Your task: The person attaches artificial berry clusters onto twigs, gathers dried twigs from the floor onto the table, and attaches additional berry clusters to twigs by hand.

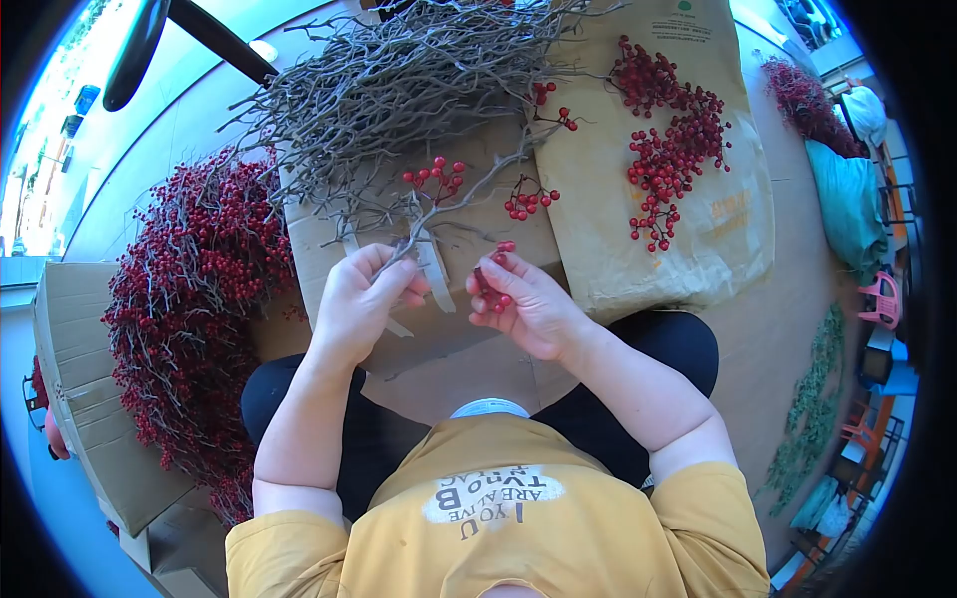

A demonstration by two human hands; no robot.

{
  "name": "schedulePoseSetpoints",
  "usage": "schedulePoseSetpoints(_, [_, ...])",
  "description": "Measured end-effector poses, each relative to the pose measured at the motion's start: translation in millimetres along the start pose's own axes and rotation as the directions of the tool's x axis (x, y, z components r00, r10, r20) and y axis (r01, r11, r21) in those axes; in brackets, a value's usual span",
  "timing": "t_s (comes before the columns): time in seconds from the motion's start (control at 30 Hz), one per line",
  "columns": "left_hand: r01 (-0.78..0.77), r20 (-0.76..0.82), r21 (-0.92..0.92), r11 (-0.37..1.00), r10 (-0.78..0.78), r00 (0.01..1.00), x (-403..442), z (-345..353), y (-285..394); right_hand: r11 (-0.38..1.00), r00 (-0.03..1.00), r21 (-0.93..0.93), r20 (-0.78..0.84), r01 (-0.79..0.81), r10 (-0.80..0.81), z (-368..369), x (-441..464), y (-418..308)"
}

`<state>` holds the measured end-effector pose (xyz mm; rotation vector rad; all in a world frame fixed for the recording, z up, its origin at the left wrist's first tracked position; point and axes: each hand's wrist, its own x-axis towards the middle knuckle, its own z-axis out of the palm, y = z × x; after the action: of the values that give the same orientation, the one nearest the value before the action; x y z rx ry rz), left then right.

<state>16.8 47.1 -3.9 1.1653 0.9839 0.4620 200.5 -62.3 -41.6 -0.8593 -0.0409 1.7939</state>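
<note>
My left hand (359, 299) is closed on the lower stem of a bare grey branch (469, 191), which carries a few clusters of red berries toward its upper twigs. Between the thumb and fingers of my right hand (523, 304) is a small red berry cluster (492, 284), held just right of the branch and partly covered by the fingers. Beyond the branch, a large heap of grey twigs (399, 85) lies on a cardboard box (449, 279). Loose red berry clusters (673, 149) rest on a tan paper sack (598, 229) at the right.
A big pile of red-berried branches (199, 299) stands at the left beside an open cardboard box (85, 379). At the far right are more red branches (812, 105), a green bag (842, 204), a pink stool (880, 299) and green foliage (812, 409). Dark chair legs (214, 38) show at upper left.
</note>
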Motion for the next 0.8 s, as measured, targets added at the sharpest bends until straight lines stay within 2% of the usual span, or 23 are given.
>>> schedulePoseSetpoints(0.1, [-0.021, 0.026, 0.123, 0.992, 0.018, 0.999, -12.1, 2.8, 6.6, 0.998, 0.997, 0.053, 0.067, -0.028, 0.025, 3.4, 9.6, 8.1])
schedulePoseSetpoints(0.13, [-0.121, 0.008, 0.296, 0.947, 0.124, 0.992, -14.7, 1.1, 5.2, 0.998, 0.996, 0.061, 0.091, -0.026, 0.021, 5.4, 11.5, 9.5])
schedulePoseSetpoints(0.23, [-0.071, 0.031, 0.208, 0.976, 0.066, 0.997, -21.1, 2.1, 11.4, 0.997, 0.990, 0.078, 0.143, -0.019, 0.007, 11.6, 14.2, 12.7])
schedulePoseSetpoints(0.33, [-0.033, 0.058, 0.032, 0.999, 0.031, 0.998, -23.5, 7.4, 8.1, 0.997, 0.984, 0.075, 0.176, -0.027, 0.013, 14.9, 16.9, 15.5])
schedulePoseSetpoints(0.4, [-0.035, 0.032, 0.004, 0.999, 0.035, 0.999, -22.5, 7.2, 4.8, 0.997, 0.982, 0.067, 0.187, -0.032, 0.019, 17.4, 18.3, 16.7])
schedulePoseSetpoints(0.53, [-0.014, 0.041, -0.033, 0.999, 0.016, 0.999, -22.4, 5.7, 7.0, 0.999, 0.982, 0.043, 0.188, -0.020, 0.012, 19.1, 18.2, 16.7])
schedulePoseSetpoints(0.73, [-0.020, 0.027, 0.050, 0.999, 0.018, 0.999, -23.7, 9.1, 8.8, 0.999, 0.978, 0.040, 0.209, 0.011, -0.019, 15.0, 18.1, 17.8])
schedulePoseSetpoints(0.8, [-0.011, 0.024, 0.024, 1.000, 0.010, 1.000, -23.7, 10.7, 9.1, 1.000, 0.981, 0.009, 0.195, 0.022, -0.023, 15.8, 17.2, 16.9])
